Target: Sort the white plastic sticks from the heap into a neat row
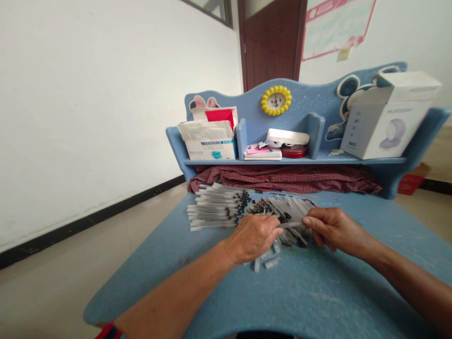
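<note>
On the blue desk (318, 292) lie two heaps of thin grey tubes with dark ends: a tidy stack (215, 207) at the left and a looser heap (282, 209) in the middle. My left hand (254, 235) is curled with its fingers closed beside the loose heap. My right hand (332, 228) pinches one end of a single grey tube (291, 225) that runs between both hands, just above the loose heap. Whether the left fingers grip that same tube is partly hidden.
A blue shelf (293, 161) at the desk's back carries a box of masks (210, 141), papers, a red tin, a yellow clock (276, 100) and a large white carton (386, 115). A red checked cloth (286, 178) lies under the shelf. A white wall is at the left, a brown door behind.
</note>
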Demonstrator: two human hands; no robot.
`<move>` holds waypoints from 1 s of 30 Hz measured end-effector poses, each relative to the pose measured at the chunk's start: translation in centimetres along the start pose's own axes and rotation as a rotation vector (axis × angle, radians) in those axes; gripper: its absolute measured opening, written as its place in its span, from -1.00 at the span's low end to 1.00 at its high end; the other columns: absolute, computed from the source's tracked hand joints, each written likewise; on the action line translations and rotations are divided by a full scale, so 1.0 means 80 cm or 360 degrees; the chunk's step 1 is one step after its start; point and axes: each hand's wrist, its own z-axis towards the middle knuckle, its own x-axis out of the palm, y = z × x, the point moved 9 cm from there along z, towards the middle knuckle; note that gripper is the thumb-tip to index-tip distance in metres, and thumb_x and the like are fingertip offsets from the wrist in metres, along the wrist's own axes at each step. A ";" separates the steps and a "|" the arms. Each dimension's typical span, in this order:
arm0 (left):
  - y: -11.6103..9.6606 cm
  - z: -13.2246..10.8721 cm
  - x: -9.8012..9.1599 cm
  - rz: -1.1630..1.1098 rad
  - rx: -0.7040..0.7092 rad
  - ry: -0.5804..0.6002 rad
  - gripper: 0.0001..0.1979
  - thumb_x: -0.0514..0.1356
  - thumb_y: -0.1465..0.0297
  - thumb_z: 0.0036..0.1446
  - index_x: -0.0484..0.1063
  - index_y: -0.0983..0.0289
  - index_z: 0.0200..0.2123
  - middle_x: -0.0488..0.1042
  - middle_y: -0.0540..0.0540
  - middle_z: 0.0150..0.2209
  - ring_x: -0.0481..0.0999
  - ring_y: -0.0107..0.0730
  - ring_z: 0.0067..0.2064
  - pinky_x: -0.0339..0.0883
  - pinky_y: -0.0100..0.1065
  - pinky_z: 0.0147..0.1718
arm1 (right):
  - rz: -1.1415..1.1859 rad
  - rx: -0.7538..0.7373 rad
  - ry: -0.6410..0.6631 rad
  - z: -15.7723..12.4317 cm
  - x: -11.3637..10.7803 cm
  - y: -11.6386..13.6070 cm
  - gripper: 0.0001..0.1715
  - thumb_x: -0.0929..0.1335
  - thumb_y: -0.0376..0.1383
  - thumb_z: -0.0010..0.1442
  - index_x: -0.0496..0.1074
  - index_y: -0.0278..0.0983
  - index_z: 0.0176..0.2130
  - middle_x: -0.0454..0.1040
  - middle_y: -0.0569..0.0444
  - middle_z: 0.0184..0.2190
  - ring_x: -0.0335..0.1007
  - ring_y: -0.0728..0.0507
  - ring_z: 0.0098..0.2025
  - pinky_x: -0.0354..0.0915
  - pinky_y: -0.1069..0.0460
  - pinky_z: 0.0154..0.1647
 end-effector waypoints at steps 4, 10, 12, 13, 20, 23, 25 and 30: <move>0.000 0.000 0.002 -0.0018 0.0002 -0.0005 -0.83 0.02 0.35 0.24 0.34 0.29 -0.32 0.45 0.04 -0.43 0.48 -0.39 -0.35 0.34 -0.43 -0.34 | 0.0201 -0.0001 0.0048 0.000 0.002 0.000 -0.60 0.29 -0.02 0.15 0.31 -0.29 -0.47 0.35 0.17 -0.68 0.14 0.08 -0.74 0.05 0.17 -0.75; 0.002 0.004 0.003 -0.0213 -0.0064 0.0163 -0.80 0.04 0.38 0.22 0.38 0.31 -0.39 0.45 0.03 -0.48 0.47 -0.43 -0.40 0.31 -0.47 -0.39 | 0.0340 0.0052 0.0096 0.000 0.003 0.000 -0.61 0.36 -0.01 0.06 0.33 -0.30 -0.44 0.39 0.15 -0.66 0.21 0.07 -0.72 0.11 0.15 -0.72; 0.005 0.003 0.008 -0.0487 -0.0155 0.0316 -0.74 0.01 0.39 0.24 0.38 0.32 -0.46 0.42 -0.02 -0.56 0.43 -0.52 -0.50 0.27 -0.53 -0.47 | 0.0387 0.0055 0.0124 0.000 0.004 0.001 -0.61 0.38 -0.02 0.04 0.32 -0.30 -0.42 0.41 0.13 -0.63 0.25 0.06 -0.70 0.15 0.14 -0.69; 0.007 0.002 0.012 -0.0641 -0.0222 0.0399 -0.71 -0.01 0.39 0.25 0.37 0.33 -0.48 0.40 -0.04 -0.59 0.40 -0.56 -0.56 0.25 -0.55 -0.52 | 0.0411 0.0054 0.0135 0.000 0.004 0.002 -0.61 0.39 -0.02 0.03 0.32 -0.30 -0.41 0.42 0.12 -0.62 0.26 0.06 -0.69 0.16 0.13 -0.68; 0.013 -0.001 0.012 -0.0899 -0.0385 0.0458 -0.77 0.01 0.42 0.22 0.40 0.34 -0.42 0.44 -0.06 -0.57 0.34 -0.64 -0.62 0.19 -0.60 -0.58 | 0.0496 0.0010 0.0087 0.001 0.004 0.007 -0.63 0.40 -0.06 0.00 0.28 -0.28 -0.36 0.41 0.14 -0.55 0.30 0.04 -0.63 0.17 0.11 -0.62; 0.013 0.001 0.009 -0.0853 -0.0366 0.0409 -0.78 0.02 0.42 0.22 0.41 0.33 -0.41 0.45 -0.06 -0.56 0.36 -0.62 -0.59 0.20 -0.58 -0.55 | 0.0508 0.0001 0.0002 0.001 0.001 0.007 -0.66 0.40 -0.10 0.01 0.26 -0.26 -0.36 0.37 0.18 -0.60 0.30 0.03 -0.63 0.16 0.11 -0.61; 0.014 0.002 0.007 -0.0827 -0.0345 0.0365 -0.78 0.03 0.42 0.21 0.41 0.32 -0.42 0.46 -0.06 -0.55 0.39 -0.59 -0.56 0.22 -0.56 -0.51 | 0.0536 -0.0002 -0.0057 0.001 -0.003 0.008 -0.66 0.41 -0.11 0.00 0.26 -0.26 -0.35 0.38 0.18 -0.61 0.31 0.01 -0.62 0.18 0.11 -0.60; 0.015 0.005 0.003 -0.0750 -0.0282 0.0260 -0.79 0.06 0.42 0.20 0.42 0.32 -0.43 0.46 -0.03 -0.54 0.44 -0.53 -0.46 0.25 -0.54 -0.44 | 0.0604 -0.0043 -0.0169 0.000 -0.012 0.013 -0.68 0.41 -0.13 0.01 0.26 -0.25 -0.34 0.40 0.16 -0.63 0.33 -0.01 -0.62 0.19 0.09 -0.59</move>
